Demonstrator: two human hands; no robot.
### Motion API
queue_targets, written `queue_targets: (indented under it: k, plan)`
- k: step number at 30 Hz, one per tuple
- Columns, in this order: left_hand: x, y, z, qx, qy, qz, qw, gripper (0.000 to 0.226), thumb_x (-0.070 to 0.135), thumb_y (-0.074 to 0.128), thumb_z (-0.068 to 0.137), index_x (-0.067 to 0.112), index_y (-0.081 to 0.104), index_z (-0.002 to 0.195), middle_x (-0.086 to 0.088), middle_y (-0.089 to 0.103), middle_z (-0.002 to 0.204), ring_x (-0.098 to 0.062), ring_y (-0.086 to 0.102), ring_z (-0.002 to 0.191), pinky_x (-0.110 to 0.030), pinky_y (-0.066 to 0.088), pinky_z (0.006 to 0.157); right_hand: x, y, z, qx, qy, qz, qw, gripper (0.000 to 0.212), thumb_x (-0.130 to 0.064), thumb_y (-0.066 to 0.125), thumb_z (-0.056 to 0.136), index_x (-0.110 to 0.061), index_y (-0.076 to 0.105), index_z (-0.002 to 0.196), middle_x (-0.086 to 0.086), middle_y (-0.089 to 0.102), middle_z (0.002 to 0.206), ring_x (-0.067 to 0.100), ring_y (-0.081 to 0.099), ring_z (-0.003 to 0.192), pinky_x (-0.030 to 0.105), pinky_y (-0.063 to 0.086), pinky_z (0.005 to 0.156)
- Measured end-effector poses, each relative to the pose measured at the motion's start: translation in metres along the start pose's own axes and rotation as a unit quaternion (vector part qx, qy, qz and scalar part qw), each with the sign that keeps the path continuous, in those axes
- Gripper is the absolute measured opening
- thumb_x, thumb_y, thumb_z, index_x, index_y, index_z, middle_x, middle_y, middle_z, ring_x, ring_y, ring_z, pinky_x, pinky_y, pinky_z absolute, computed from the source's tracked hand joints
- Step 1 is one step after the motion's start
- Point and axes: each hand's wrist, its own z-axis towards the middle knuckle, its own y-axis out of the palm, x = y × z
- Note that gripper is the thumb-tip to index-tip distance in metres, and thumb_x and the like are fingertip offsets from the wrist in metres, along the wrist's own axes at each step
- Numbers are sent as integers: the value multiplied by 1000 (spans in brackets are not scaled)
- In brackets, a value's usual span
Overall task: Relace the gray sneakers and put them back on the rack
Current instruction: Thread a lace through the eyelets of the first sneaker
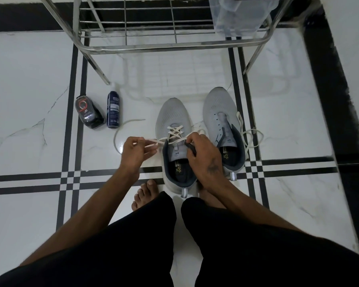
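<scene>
Both bare forearms reach forward and down from the knees. The left hand [134, 151] pinches a flat white shoelace [153, 141] between curled fingertips. The right hand [204, 154] curls its fingers over the dark collar edge of a gray mesh sneaker [173, 119].

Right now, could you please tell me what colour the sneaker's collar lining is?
Dark navy-grey, on the gray sneaker; clearest in the head view.

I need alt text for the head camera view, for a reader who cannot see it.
A person's left hand pinches a white lace while the right hand holds the collar of a half-laced gray sneaker on the floor. The second sneaker stands beside it unlaced, its lace loose, before a metal rack. Two bottles lie to the left.
</scene>
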Motion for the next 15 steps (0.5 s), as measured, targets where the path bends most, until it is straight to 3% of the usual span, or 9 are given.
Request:
queue_targets:
  k: [3, 6, 7, 9, 10, 12, 13, 14, 15]
  plan:
    - [13, -14, -6, 68, -12, -128, 989, 21, 10, 35, 106, 6, 52, 95, -6, 73, 87, -18, 72, 81, -26, 60, 75, 4, -5, 4, -7, 6, 0, 1000, 17, -7, 60, 87, -19, 52, 96, -1, 56, 91, 18, 53, 77, 26, 37, 64]
    - [14, -55, -10, 166, -47, -192, 966, 25, 8, 34, 101, 16, 47, 82, 3, 53, 57, -13, 54, 57, -23, 51, 55, 6, -8, 5, -18, 19, 5, 1000, 20, -5, 62, 84, -18, 52, 96, -1, 54, 91, 16, 52, 77, 24, 34, 65]
    - [12, -71, -12, 194, -51, -152, 968, 23, 11, 34, 101, 15, 49, 84, 1, 50, 58, -13, 49, 56, -23, 48, 52, 6, -8, 5, -21, 15, 8, 1000, 20, -5, 62, 84, -17, 52, 96, -1, 53, 91, 16, 52, 78, 24, 34, 65]
    - [2, -100, -11, 219, -9, 96, 971, 25, 24, 38, 100, 6, 55, 98, -9, 55, 75, -20, 58, 67, -31, 51, 60, 6, -9, 5, -26, 3, 5, 1000, 20, -6, 63, 84, -17, 52, 96, -1, 53, 92, 17, 53, 79, 26, 37, 66]
    - [-2, -108, -14, 208, 28, 260, 943, 29, 29, 42, 98, 5, 55, 105, -13, 58, 87, -25, 62, 78, -37, 51, 68, 6, -10, 6, -30, -3, 1, 1000, 19, -7, 63, 85, -17, 52, 96, 0, 54, 92, 18, 53, 79, 27, 39, 66]
    - [-4, -107, -19, 182, 162, 495, 834, 27, 25, 57, 94, 9, 56, 117, -13, 59, 112, -30, 60, 97, -40, 48, 82, 5, -9, 7, -39, -9, -6, 999, 18, -9, 65, 86, -17, 53, 98, 0, 55, 93, 19, 55, 79, 30, 45, 68]
    - [-3, -96, -21, 154, 242, 544, 788, 33, 21, 63, 91, 11, 56, 122, -13, 57, 122, -32, 57, 105, -42, 46, 89, 5, -9, 7, -42, -11, -5, 999, 18, -10, 65, 87, -18, 53, 98, 0, 56, 93, 19, 56, 79, 32, 47, 69]
    - [0, -82, -22, 106, 303, 559, 764, 37, 20, 65, 89, 12, 57, 124, -12, 57, 125, -32, 55, 110, -43, 44, 94, 6, -9, 6, -44, -16, -2, 999, 18, -12, 65, 88, -19, 53, 99, 0, 57, 93, 19, 57, 80, 31, 47, 70]
    - [3, -61, -24, 42, 337, 547, 765, 37, 21, 66, 90, 14, 58, 125, -10, 59, 126, -30, 54, 113, -41, 42, 97, 7, -9, 5, -43, -23, 1, 999, 18, -13, 66, 89, -19, 53, 100, -1, 57, 94, 18, 57, 81, 30, 47, 70]
